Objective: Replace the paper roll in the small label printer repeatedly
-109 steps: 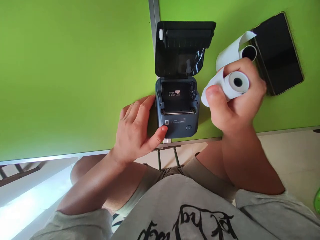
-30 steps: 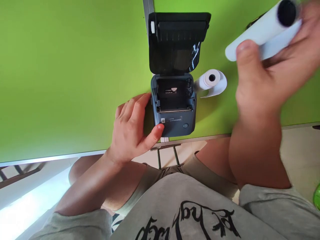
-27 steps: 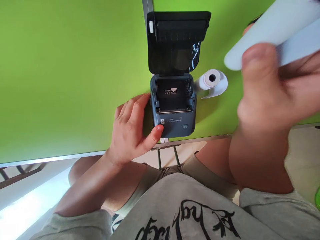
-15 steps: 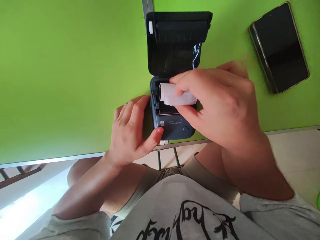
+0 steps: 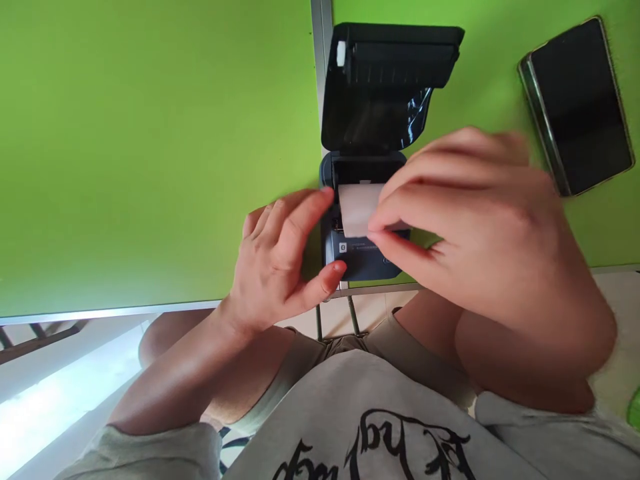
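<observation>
A small dark label printer [image 5: 367, 267] stands at the front edge of the green table, its black lid [image 5: 380, 113] raised and tipped back. Inside its bay lies a white paper roll [image 5: 357, 210], with the paper's loose end drawn over the front lip. My right hand [image 5: 480, 213] pinches that paper edge between thumb and index finger and hides the roll's right side. At the printer's left side, my left hand [image 5: 285, 260] has its fingers apart, the thumb at the front corner and the index fingertip by the bay's left rim.
A black phone [image 5: 583, 107] lies at the right, resting on another flat object [image 5: 540, 127]. A grey metal seam [image 5: 323, 40] runs across the green tabletop [image 5: 150, 133] behind the printer. My legs are below the table's front edge.
The paper roll, earlier held in my right hand above the bay, now sits lower in it. My right hand has shifted to the paper's loose end. My left index finger has lifted to the rim.
</observation>
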The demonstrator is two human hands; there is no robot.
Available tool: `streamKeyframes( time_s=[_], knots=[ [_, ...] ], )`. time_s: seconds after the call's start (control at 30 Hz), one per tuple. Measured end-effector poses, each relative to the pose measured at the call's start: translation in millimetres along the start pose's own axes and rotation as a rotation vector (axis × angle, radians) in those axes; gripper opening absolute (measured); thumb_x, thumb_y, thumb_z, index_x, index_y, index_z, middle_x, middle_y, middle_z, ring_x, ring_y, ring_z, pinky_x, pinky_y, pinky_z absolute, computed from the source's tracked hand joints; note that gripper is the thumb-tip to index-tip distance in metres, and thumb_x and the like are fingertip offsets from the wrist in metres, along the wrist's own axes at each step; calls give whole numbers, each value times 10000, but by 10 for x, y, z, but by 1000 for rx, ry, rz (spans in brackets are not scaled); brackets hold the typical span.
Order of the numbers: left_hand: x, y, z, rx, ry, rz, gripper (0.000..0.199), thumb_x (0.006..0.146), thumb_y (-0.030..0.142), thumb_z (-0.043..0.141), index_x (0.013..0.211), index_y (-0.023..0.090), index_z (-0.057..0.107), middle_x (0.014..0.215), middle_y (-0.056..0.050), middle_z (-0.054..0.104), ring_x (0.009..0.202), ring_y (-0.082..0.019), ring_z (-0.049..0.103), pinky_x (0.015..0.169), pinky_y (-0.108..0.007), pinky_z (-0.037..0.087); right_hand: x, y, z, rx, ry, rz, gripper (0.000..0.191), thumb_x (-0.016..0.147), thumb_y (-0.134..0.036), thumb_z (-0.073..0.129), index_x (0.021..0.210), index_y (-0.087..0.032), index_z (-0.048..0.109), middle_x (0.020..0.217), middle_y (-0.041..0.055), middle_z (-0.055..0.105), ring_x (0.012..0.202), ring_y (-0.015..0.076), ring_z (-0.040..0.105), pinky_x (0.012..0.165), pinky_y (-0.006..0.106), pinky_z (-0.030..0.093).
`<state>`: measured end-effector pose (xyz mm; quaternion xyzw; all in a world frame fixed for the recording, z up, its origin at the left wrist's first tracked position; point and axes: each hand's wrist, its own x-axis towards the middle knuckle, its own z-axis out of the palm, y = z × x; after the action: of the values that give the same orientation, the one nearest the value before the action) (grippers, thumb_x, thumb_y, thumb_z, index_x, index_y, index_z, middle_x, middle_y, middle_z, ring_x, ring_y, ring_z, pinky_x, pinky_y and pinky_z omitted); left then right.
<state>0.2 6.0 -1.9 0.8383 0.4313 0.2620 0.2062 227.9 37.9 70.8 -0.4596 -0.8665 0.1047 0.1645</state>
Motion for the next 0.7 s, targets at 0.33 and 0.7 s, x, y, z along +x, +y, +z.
streamKeyframes(
  time_s=[0.33, 0.7],
  knots=[
    [-28, -62, 30, 121, -15, 125, 492, 1048, 629, 429, 1476, 397, 502, 1435, -161, 524, 1263, -356, 596, 937, -539, 500, -37, 233, -31, 188, 281, 185, 258, 997, -380, 590, 1043, -191, 760, 1097, 78, 752, 1120, 232, 697, 1051, 435, 547],
    [-53, -61, 18, 132, -55, 108, 439, 1052, 638, 395, 1439, 459, 505, 1500, -132, 476, 1301, -375, 574, 937, -580, 505, 49, 513, 417, 649, 530, 123, 404, 989, -306, 536, 1358, -143, 532, 1397, 114, 541, 1220, 184, 675, 1174, 366, 515]
  ],
)
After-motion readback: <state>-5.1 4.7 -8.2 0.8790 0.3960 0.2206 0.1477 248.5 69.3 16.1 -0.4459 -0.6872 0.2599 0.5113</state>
